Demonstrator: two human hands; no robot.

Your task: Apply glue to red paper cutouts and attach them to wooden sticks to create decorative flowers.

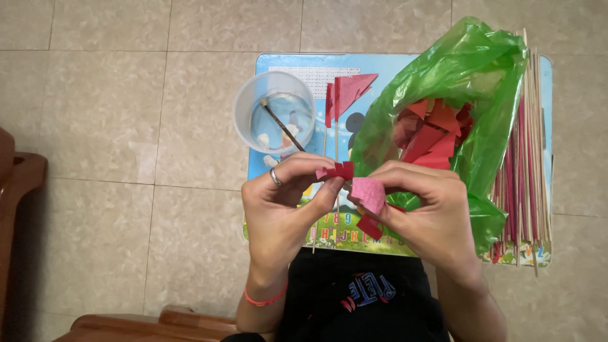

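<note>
My left hand [278,202], with a ring on one finger and a red band at the wrist, pinches one end of a folded red paper piece [339,170] between thumb and forefinger. My right hand [427,212] grips the same paper from the right, where its pink underside [368,193] and a dark red flap [369,227] show. Both hands hover over the near edge of a small colourful table [282,62]. Two finished red paper flags on thin sticks [345,95] lie on the table beyond my hands.
A clear plastic cup [273,111] with liquid and a brush stick stands at the table's far left. A green plastic bag [462,82] full of red paper pieces fills the right half. A bundle of thin bamboo sticks [525,164] lies along the right edge. Tiled floor surrounds the table.
</note>
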